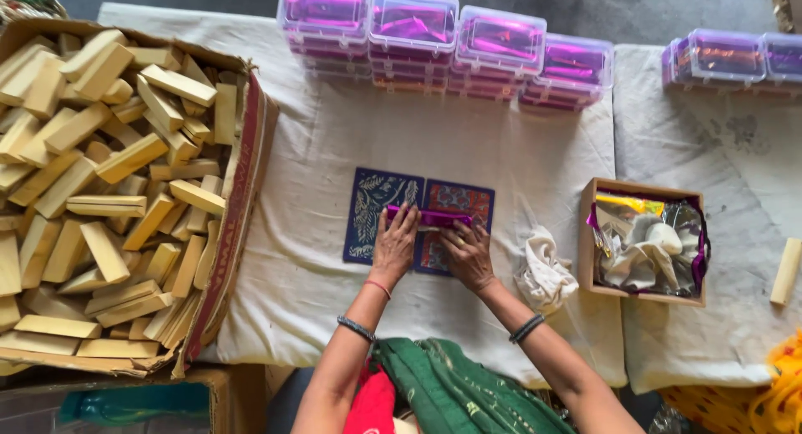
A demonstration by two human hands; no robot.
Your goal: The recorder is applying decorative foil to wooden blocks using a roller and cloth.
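Note:
My left hand [394, 245] and my right hand [468, 252] press side by side on a small bar wrapped in shiny purple foil [434, 218]. The bar lies across two dark blue patterned mats [368, 202] on a white cloth [309, 150]. Fingers of both hands pinch the foil along the bar's near edge. Each wrist wears dark bangles, and a red thread circles the left one.
A big cardboard box [238, 217] full of several pale wooden blocks [100, 175] fills the left. Stacks of clear plastic cases with purple contents [413, 29] line the far edge. A small box of crumpled foil wrappers [647, 242], a white rag [543, 271] and a loose block [785, 271] lie right.

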